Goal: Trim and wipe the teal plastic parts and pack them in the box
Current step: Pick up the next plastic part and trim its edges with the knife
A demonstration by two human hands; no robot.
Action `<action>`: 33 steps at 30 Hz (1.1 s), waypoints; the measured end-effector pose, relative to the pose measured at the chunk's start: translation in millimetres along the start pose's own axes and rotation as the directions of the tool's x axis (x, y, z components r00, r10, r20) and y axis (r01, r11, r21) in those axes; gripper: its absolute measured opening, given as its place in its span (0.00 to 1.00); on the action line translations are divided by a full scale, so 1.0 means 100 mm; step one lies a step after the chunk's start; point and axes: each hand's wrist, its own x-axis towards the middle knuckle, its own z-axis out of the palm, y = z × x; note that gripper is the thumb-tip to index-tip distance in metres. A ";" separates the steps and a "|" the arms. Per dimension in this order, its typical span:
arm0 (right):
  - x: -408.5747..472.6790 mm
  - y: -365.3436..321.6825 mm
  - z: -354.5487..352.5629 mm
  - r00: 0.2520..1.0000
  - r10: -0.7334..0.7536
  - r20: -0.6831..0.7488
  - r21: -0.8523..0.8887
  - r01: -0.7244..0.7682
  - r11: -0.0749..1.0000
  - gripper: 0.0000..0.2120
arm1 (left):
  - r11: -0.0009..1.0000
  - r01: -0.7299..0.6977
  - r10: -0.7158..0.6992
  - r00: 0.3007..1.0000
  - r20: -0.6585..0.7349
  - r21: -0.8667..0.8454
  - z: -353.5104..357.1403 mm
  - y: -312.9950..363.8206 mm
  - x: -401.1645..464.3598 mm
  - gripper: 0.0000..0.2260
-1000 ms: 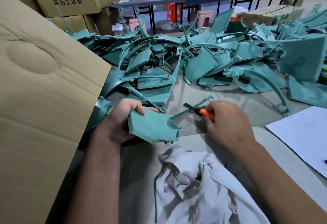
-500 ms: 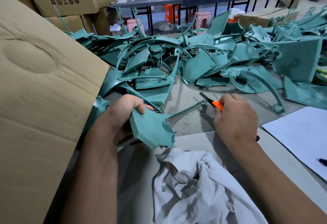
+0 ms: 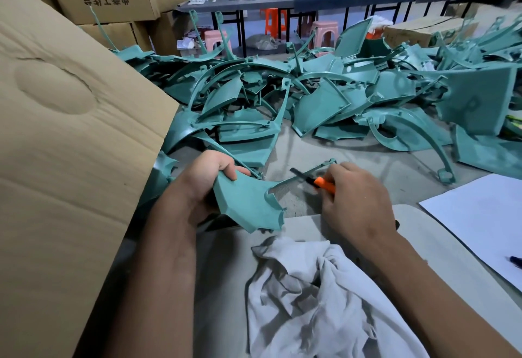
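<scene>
A teal plastic part [image 3: 245,205], a flat fan-shaped panel with a thin curved arm reaching right, is held tilted above the surface. Behind it, a tangled heap of teal parts [image 3: 324,103] covers the surface. A large open cardboard box [image 3: 65,145] stands at left.

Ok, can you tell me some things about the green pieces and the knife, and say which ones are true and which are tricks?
1. The left hand holds a teal part. True.
2. The right hand holds scissors. False: it holds an orange knife.
3. The knife's blade lies against the part's thin arm. True.
4. The cloth is being rubbed on the part. False: it lies crumpled near the person, and no hand touches it.
5. A pile of teal parts lies beyond the hands. True.
6. The paper is under the left hand. False: it lies off to the right.
</scene>
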 end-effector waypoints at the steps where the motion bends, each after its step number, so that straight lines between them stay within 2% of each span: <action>1: -0.02 -0.05 0.00 0.998 -0.058 0.025 0.045 0.056 0.997 0.03 | 1.000 0.003 -0.003 1.000 0.001 0.001 -0.01 0.00 0.00 0.23; 2: -0.03 -0.08 0.00 0.995 -0.096 0.042 0.089 0.092 0.992 0.03 | 1.000 0.011 -0.011 1.000 0.009 0.000 -0.01 0.00 0.01 0.23; 4: -0.01 -0.10 0.00 0.997 -0.079 0.014 0.125 0.077 0.989 0.03 | 1.000 0.028 -0.028 0.999 0.036 -0.006 -0.04 -0.01 0.01 0.23; 7: 0.02 -0.04 0.01 0.996 0.063 -0.059 0.013 -0.062 0.998 0.05 | 0.998 0.041 -0.038 0.997 0.070 -0.039 -0.06 -0.01 0.02 0.23; 9: 0.01 -0.01 0.02 0.998 0.063 -0.015 -0.036 -0.063 0.997 0.05 | 0.996 0.052 -0.045 0.995 0.091 -0.078 -0.06 -0.02 0.03 0.24; 11: -0.01 -0.01 0.02 0.999 -0.033 0.033 0.053 0.031 0.998 0.06 | 0.988 0.064 -0.049 0.993 0.112 -0.137 -0.04 -0.01 0.03 0.22; 13: -0.01 -0.03 -0.01 0.992 -0.128 0.012 0.177 0.124 0.976 0.07 | 0.971 0.078 -0.046 0.988 0.145 -0.227 -0.02 -0.01 0.04 0.21; 17: 0.03 -0.01 -0.07 0.983 -0.110 -0.147 0.302 0.150 0.941 0.08 | 0.914 0.100 0.004 0.967 0.253 -0.394 -0.02 -0.03 0.04 0.29; 21: 0.02 0.02 -0.05 0.976 -0.151 -0.155 0.383 0.201 0.902 0.05 | 0.798 0.204 0.039 0.921 0.387 -0.567 -0.03 -0.06 0.06 0.29; 27: 0.11 0.17 -0.04 0.978 -0.021 -0.208 0.363 0.097 0.927 0.07 | 0.813 0.241 0.027 0.894 0.447 -0.530 -0.13 -0.10 0.15 0.27; 31: 0.16 0.34 -0.08 0.934 0.226 -0.276 0.281 -0.147 0.949 0.07 | 0.827 0.220 0.019 0.908 0.418 -0.518 -0.15 -0.13 0.17 0.30; 33: 0.16 0.34 -0.12 0.933 0.196 -0.301 0.275 -0.112 0.955 0.06 | 0.841 0.203 0.012 0.919 0.393 -0.502 -0.14 -0.13 0.18 0.28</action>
